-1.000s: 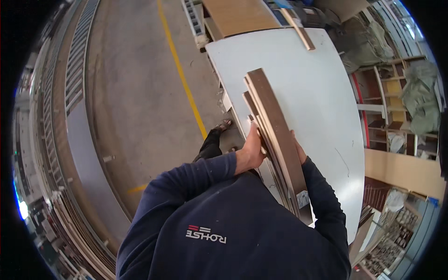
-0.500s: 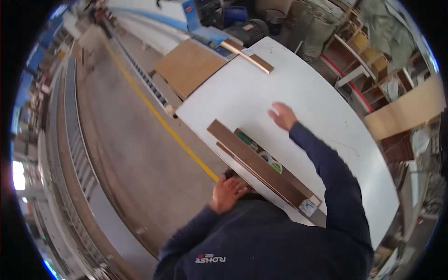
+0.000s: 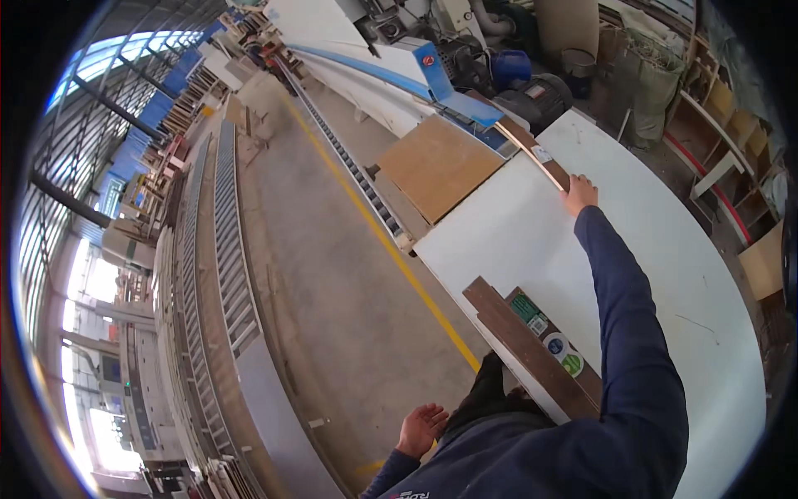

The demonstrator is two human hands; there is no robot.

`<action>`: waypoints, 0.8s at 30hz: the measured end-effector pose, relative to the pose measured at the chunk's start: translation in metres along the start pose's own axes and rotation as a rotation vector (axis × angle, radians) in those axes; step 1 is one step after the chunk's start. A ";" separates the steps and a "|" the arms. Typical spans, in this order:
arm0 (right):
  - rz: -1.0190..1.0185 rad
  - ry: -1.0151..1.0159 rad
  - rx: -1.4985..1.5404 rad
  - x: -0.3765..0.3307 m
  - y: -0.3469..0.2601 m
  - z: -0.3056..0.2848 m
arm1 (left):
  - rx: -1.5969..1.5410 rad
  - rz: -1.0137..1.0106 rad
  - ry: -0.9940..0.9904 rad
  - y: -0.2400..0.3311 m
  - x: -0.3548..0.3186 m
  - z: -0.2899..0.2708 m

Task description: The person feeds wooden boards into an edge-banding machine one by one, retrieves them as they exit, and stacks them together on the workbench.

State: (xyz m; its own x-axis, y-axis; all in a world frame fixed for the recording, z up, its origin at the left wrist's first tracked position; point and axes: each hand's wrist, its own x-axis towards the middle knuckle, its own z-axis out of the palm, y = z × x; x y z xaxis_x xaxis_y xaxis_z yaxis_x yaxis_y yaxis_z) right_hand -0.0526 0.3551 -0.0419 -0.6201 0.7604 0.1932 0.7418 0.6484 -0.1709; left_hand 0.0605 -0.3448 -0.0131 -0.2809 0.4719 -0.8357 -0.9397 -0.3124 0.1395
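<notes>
At the far side of the white worktable (image 3: 657,274), my right hand (image 3: 581,195) is closed on the near end of a narrow brown board (image 3: 555,170). This board has a pale shiny edge and a small white label, and its far part lies against the blue-edged machine. My left hand (image 3: 422,430) hangs low beside my body, off the table, fingers stretched and nothing in it. Along the table's near left edge lie several brown boards (image 3: 528,349), stacked lengthwise. One of them carries green and round stickers (image 3: 563,353). My right sleeve hides part of this stack.
A tan panel (image 3: 440,166) lies left of the narrow board. Beyond it stretches a long white and blue machine (image 3: 416,71) with a roller track (image 3: 337,150). A yellow line (image 3: 374,220) marks the floor. Roller conveyors (image 3: 233,258) stand on the left, and a motor (image 3: 536,100) sits behind the table.
My right hand has reached forward from above the table and taken hold of the narrow board's near end. My left hand has dropped lower, away from the stacked boards. The view has shifted left.
</notes>
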 end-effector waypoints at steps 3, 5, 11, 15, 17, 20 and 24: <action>-0.079 -0.020 -0.022 -0.048 0.037 -0.010 | 0.020 0.024 0.010 -0.012 0.007 0.008; -0.072 -0.218 -0.040 -0.092 0.076 -0.035 | 0.053 0.016 0.008 -0.015 0.013 0.010; -0.078 -0.577 -0.081 -0.207 0.135 -0.099 | 0.098 -0.015 -0.115 -0.006 0.025 0.015; -0.263 -0.353 0.030 -0.256 0.118 -0.096 | 0.369 0.095 -0.010 0.007 0.035 0.053; -0.254 -0.337 0.081 -0.271 0.113 -0.103 | 0.458 0.161 -0.057 0.012 0.029 0.070; -0.198 -0.325 0.206 -0.292 0.114 -0.137 | 0.516 0.285 -0.056 0.012 0.018 0.084; -0.211 -0.321 0.420 -0.336 0.110 -0.194 | 0.564 0.211 -0.055 -0.006 0.008 0.081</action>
State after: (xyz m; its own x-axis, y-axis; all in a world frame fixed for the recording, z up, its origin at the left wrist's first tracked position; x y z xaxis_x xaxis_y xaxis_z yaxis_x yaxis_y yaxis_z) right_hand 0.2871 0.1638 0.0620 -0.8389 0.5436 -0.0279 0.4694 0.6965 -0.5427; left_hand 0.0475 -0.2721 0.0225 -0.4680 0.4942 -0.7326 -0.8168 0.0745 0.5720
